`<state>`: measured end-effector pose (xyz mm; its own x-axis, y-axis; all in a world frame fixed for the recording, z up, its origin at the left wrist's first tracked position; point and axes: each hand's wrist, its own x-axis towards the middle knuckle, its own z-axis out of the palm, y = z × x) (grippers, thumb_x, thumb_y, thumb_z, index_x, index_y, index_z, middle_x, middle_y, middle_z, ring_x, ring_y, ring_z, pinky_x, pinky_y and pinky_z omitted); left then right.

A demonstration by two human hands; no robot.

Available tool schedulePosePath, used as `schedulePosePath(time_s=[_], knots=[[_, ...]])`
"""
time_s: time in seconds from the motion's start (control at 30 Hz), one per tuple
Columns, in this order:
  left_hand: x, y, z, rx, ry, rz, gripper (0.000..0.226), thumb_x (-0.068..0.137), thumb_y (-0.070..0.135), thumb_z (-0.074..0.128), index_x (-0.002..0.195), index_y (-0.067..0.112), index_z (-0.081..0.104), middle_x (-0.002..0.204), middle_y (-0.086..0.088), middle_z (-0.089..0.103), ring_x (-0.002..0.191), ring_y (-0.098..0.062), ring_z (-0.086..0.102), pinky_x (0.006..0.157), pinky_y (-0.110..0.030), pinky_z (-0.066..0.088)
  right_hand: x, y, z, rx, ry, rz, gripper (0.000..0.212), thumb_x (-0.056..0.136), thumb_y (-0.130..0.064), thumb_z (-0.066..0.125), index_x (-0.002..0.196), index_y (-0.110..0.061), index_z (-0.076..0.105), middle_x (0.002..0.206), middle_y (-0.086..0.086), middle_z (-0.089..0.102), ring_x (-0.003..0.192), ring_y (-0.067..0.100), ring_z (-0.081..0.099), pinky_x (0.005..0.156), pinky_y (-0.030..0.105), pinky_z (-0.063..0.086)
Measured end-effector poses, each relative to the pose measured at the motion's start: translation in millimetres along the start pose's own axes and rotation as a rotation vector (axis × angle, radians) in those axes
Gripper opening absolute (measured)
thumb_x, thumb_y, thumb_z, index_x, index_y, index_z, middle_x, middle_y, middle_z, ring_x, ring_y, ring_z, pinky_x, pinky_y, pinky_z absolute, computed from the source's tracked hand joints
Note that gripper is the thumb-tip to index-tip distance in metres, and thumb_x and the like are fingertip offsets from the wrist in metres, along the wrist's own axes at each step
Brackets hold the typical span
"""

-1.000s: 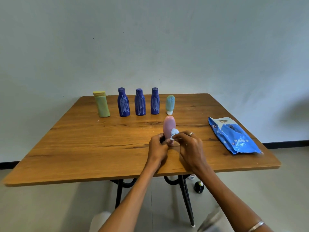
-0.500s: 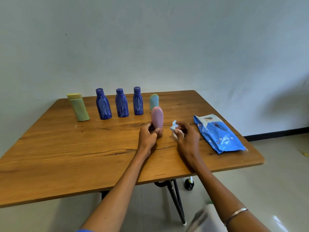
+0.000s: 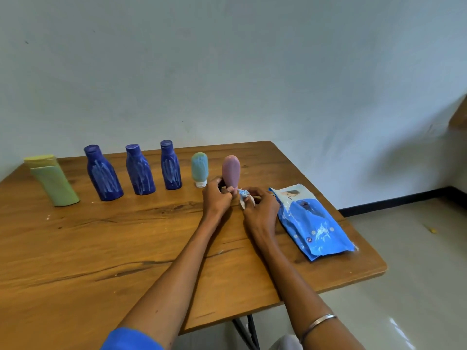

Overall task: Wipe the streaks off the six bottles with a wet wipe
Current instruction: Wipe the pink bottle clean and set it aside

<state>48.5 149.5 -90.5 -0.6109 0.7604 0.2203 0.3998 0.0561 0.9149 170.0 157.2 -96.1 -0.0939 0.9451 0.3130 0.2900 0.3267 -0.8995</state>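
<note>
Six bottles stand in a row near the far edge of the wooden table (image 3: 101, 248). From the left they are a green bottle (image 3: 54, 184), three dark blue bottles with white streaks (image 3: 104, 174) (image 3: 140, 170) (image 3: 171, 165), a small teal bottle (image 3: 199, 168) and a pink bottle (image 3: 231, 171). My left hand (image 3: 217, 195) grips the pink bottle at its base, holding it upright at the right end of the row. My right hand (image 3: 260, 209) sits just right of it, pinching a crumpled pale-blue wet wipe (image 3: 243, 193).
A blue pack of wet wipes (image 3: 313, 226) lies flat to the right of my hands, near the table's right edge. A pale wall rises close behind the row. Tiled floor shows on the right.
My left hand carried the pink bottle away from me to the right end of the row, beside the teal one. My right hand followed with the wipe. The camera view shifted to the right.
</note>
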Motion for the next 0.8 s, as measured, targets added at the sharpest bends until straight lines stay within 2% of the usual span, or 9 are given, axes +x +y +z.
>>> schedulePosePath(time_s=[0.07,0.13,0.23,0.3,0.43,0.57,0.7,0.8], knots=[[10.8,-0.5,9.6,0.003,0.001,-0.007,0.028,0.086,-0.001,0.068,0.113,0.006,0.068,0.103,-0.004,0.071,0.097,-0.014,0.067,0.073,-0.015,0.047,8.6,1.8,3.9,-0.005,0.015,0.002,0.024,0.09,-0.009,0.07,0.111,-0.02,0.074,0.099,-0.013,0.067,0.085,-0.01,0.057,0.071,0.004,0.045],[21.2,-2.1,18.7,0.015,0.014,-0.03,0.032,0.087,0.0,0.068,0.118,0.005,0.067,0.11,-0.006,0.071,0.104,-0.017,0.066,0.08,-0.022,0.05,17.2,4.9,9.2,-0.018,0.032,0.023,0.024,0.09,-0.009,0.069,0.111,-0.02,0.074,0.102,-0.013,0.066,0.087,-0.008,0.056,0.071,0.002,0.042],[33.8,-4.8,27.4,0.054,0.043,-0.045,0.039,0.087,0.002,0.068,0.126,0.004,0.063,0.121,-0.01,0.069,0.113,-0.021,0.065,0.088,-0.026,0.053,28.5,8.3,16.6,0.014,0.04,0.029,0.023,0.089,-0.01,0.069,0.11,-0.021,0.073,0.102,-0.01,0.069,0.094,0.0,0.061,0.085,0.017,0.052],[39.0,-5.6,31.5,0.063,0.048,-0.055,0.038,0.088,0.001,0.067,0.125,0.003,0.063,0.121,-0.012,0.069,0.113,-0.022,0.065,0.087,-0.025,0.052,33.9,8.9,20.3,0.031,0.031,0.036,0.023,0.09,-0.012,0.07,0.111,-0.02,0.072,0.098,-0.013,0.068,0.092,-0.001,0.062,0.083,0.018,0.053],[40.1,-4.5,35.4,0.052,0.073,-0.093,0.032,0.087,0.003,0.069,0.119,0.007,0.063,0.114,-0.008,0.07,0.106,-0.021,0.067,0.08,-0.025,0.053,39.8,12.1,24.8,0.024,0.019,0.062,0.026,0.091,-0.011,0.069,0.116,-0.017,0.07,0.101,-0.012,0.068,0.083,-0.009,0.058,0.065,0.002,0.042],[39.6,-4.9,34.5,0.061,0.068,-0.079,0.031,0.087,0.009,0.072,0.117,0.008,0.064,0.113,-0.008,0.071,0.104,-0.02,0.067,0.082,-0.028,0.055,40.8,14.3,26.1,0.049,0.06,0.096,0.025,0.093,-0.01,0.067,0.116,-0.017,0.07,0.105,-0.012,0.069,0.087,-0.006,0.058,0.066,0.002,0.041],[34.3,-3.5,31.0,0.072,0.07,-0.082,0.036,0.086,0.011,0.075,0.12,0.007,0.064,0.115,-0.008,0.071,0.107,-0.02,0.068,0.084,-0.028,0.056,40.0,12.5,25.5,0.07,0.092,0.109,0.025,0.094,-0.008,0.066,0.116,-0.019,0.069,0.103,-0.012,0.067,0.092,-0.002,0.06,0.074,0.007,0.046],[22.5,-4.7,25.2,0.093,0.118,-0.092,0.041,0.086,0.005,0.073,0.126,0.006,0.064,0.12,-0.009,0.069,0.113,-0.021,0.065,0.092,-0.03,0.054,37.2,9.8,23.6,0.061,0.097,0.092,0.025,0.094,-0.008,0.065,0.117,-0.018,0.069,0.107,-0.007,0.07,0.097,0.001,0.061,0.07,0.005,0.042]])
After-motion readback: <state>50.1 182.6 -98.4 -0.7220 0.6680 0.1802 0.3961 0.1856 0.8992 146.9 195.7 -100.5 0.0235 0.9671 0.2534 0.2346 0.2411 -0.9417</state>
